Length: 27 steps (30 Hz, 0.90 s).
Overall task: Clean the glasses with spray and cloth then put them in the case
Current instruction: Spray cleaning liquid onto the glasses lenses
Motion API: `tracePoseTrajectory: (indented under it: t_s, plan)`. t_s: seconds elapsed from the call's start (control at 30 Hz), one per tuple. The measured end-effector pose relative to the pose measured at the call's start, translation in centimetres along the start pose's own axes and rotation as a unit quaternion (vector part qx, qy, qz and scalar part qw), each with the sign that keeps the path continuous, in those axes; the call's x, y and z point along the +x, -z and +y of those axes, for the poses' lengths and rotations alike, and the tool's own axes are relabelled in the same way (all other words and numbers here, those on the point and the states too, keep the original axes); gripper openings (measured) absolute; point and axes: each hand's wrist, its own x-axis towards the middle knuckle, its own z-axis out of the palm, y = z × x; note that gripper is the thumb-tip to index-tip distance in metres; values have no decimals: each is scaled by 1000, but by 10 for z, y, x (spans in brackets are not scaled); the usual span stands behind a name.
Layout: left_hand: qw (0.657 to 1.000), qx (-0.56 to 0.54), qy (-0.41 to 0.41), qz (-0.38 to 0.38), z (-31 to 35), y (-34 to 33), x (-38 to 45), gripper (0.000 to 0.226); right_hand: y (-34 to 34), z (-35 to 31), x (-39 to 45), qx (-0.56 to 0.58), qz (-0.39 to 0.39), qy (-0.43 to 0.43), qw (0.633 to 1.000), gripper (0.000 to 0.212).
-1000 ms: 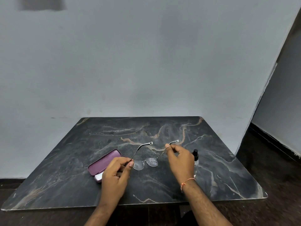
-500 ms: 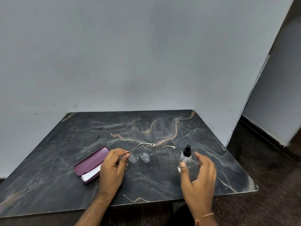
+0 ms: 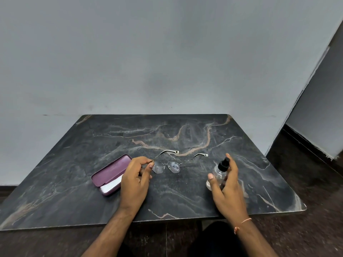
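Two hands over a dark marble-patterned table [image 3: 74,173] pushed against a grey wall [image 3: 148,62]. We note the left hand [image 3: 135,180] pinching the glasses [image 3: 167,166] at the hinge end of the frame beside one lens, thumb and forefinger closed on the metal. The glasses sit mid-table with both temples unfolded and pointing away toward the wall; we cannot tell whether the lenses rest on the stone or are held just above it. The lens farther from the left hand carries a patch of pale speckles; the nearer lens looks clear.

The right hand [image 3: 225,184] is curled loosely around a small clear spray bottle [image 3: 217,175] with a black cap, which stands upright to the right of the glasses. The thumb lies against the bottle's near side and the fingers rise behind it, past the cap. We cannot tell whether the grip has closed firmly. A thin orange thread bracelet [image 3: 243,222] circles the right wrist.

An open maroon glasses case [image 3: 109,169] lies left of the left hand, partly hidden by it, lid side toward the wall. A white cloth [image 3: 111,186] sits folded in the case's near end.
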Motion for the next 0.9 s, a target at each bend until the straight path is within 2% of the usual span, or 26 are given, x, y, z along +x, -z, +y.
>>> tracePoseTrajectory:
  t_s: [0.1, 0.2, 0.33, 0.4, 0.57, 0.77, 0.9]
  plan:
    - [1000, 0, 9, 3, -2, 1, 0, 7, -9, -12, -13, 153, -34, -1, 988, 85]
    - [1000, -3, 19, 9, -2, -2, -1, 8, -18, -26, -24, 297, -83, -3, 951, 80]
    - [1000, -7, 23, 12, 0, -4, -4, 7, -28, -48, -29, 387, -167, -45, 906, 78]
    - [1000, -5, 17, 8, 1, -3, -4, 3, -36, -54, -31, 368, -182, -57, 910, 74]
    - [1000, -9, 10, 9, 5, 2, -4, 4, -56, -71, -28, 184, -157, -32, 970, 55]
    - [1000, -11, -5, -1, 11, 2, -6, 7, -66, -82, -21, 96, -160, 9, 982, 49]
    - [1000, -8, -10, -8, 12, 1, -6, 10, -74, -87, -20, 84, -164, 14, 983, 46]
